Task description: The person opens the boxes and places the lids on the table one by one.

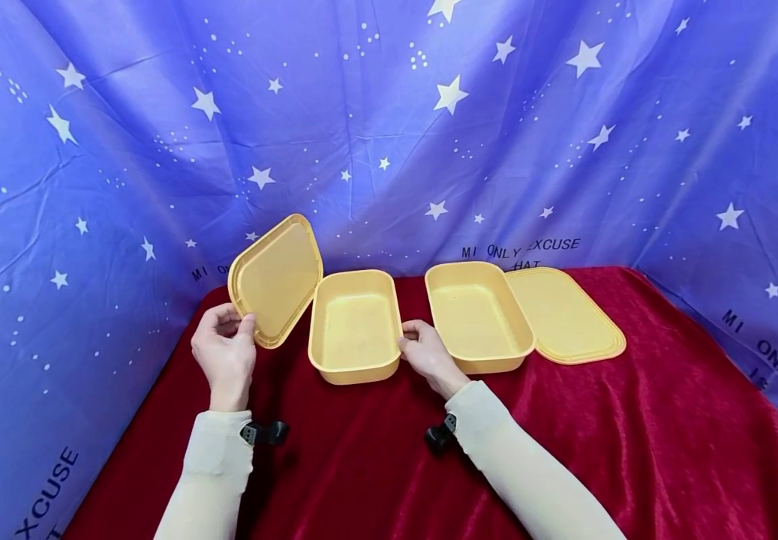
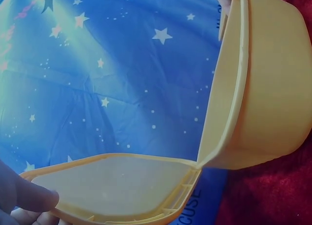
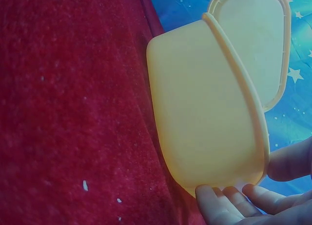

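Note:
My left hand (image 1: 228, 356) pinches the near left edge of a yellow plastic lid (image 1: 277, 281), thumb on its inner face. The lid stands tilted up, its far edge by the rim of a yellow rectangular container (image 1: 358, 374). In the left wrist view, the lid (image 2: 122, 183) meets the rim at a corner. My right hand (image 1: 431, 355) holds this container by its right side. The right wrist view has the thumb near the rim and the fingers against the outer wall of the container (image 3: 204, 103). Nothing shows inside the container.
To the right, a second yellow container (image 1: 497, 365) stands uncovered beside my right hand. Another yellow lid (image 1: 574, 315) lies flat against its right side. Red cloth (image 1: 355, 457) covers the table, and a blue star-print curtain (image 1: 361, 112) hangs behind and at both sides.

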The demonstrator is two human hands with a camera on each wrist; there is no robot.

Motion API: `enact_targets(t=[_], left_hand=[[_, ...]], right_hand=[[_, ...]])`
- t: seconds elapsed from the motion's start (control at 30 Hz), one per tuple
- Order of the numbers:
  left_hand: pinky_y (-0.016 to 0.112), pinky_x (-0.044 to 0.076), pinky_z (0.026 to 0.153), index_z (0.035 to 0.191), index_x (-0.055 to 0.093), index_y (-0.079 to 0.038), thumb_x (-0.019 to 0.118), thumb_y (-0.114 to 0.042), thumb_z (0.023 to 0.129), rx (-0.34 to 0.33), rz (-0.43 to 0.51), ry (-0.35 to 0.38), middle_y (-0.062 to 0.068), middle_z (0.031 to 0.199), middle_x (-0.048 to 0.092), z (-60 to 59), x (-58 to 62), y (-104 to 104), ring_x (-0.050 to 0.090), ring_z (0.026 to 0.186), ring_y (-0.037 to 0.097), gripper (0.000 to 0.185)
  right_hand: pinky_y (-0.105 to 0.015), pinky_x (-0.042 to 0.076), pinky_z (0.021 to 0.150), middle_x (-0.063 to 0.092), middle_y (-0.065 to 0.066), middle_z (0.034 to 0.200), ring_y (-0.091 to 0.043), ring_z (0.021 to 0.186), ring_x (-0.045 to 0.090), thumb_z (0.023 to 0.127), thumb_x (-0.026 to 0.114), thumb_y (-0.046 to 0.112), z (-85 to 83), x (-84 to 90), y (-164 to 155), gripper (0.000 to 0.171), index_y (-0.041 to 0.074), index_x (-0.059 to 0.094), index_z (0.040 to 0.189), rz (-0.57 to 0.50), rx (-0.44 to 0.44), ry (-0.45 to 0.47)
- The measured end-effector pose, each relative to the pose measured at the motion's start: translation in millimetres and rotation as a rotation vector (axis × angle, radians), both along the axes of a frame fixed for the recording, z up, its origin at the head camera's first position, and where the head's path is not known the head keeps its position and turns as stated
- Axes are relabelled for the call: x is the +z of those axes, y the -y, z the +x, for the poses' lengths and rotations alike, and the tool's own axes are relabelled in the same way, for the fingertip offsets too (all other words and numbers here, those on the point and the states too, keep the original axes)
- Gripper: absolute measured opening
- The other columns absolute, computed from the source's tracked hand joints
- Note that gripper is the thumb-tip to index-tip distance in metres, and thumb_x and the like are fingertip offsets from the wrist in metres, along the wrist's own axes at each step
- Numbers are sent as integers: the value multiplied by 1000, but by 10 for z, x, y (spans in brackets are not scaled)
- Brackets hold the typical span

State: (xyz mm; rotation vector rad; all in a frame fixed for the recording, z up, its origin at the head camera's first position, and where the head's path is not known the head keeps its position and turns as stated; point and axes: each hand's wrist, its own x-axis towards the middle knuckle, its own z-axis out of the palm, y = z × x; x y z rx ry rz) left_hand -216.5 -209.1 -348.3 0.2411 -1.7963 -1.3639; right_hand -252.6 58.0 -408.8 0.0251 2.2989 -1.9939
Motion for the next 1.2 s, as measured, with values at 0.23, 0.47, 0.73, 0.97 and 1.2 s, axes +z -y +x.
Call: enact_targets(t=[0.23,0.47,0.73,0.97,1.2], left_hand=[[14,45,54,93,66,7,68,13,74,-3,56,0,5,77,61,-24,-27,36,55,61,6,19],[14,46,54,92,65,8,67,15,74,-18,143,-5,-2,74,58,-55,-42,63,55,60,5,19],[14,46,56,93,63,10,66,14,75,-21,216,30,2,75,56,-61,-33,95,54,61,6,19],[15,47,54,90,61,4,66,16,76,-42,360,61,1,74,54,-69,-38,149,51,60,8,20],[17,49,54,90,57,-3,66,14,78,-55,475,138,2,79,49,-89,-64,210,50,62,6,22]], right_hand=[[-35,51,83,56,-21,110,-26,96,60,93,50,1,-3,3,0,32,-7,51,123,4,-2,3],[-36,51,84,56,-21,111,-27,97,59,93,50,1,-14,-9,2,32,-7,51,123,-3,4,5],[-34,51,82,56,-20,111,-27,96,59,93,50,1,-8,-5,-4,31,-7,51,123,5,5,8],[-36,51,84,56,-22,113,-27,97,59,93,50,2,-7,-7,-7,33,-8,50,124,-2,12,9],[-36,50,84,56,-21,113,-26,97,59,93,50,2,-9,-6,-16,33,-8,51,124,1,11,2]])
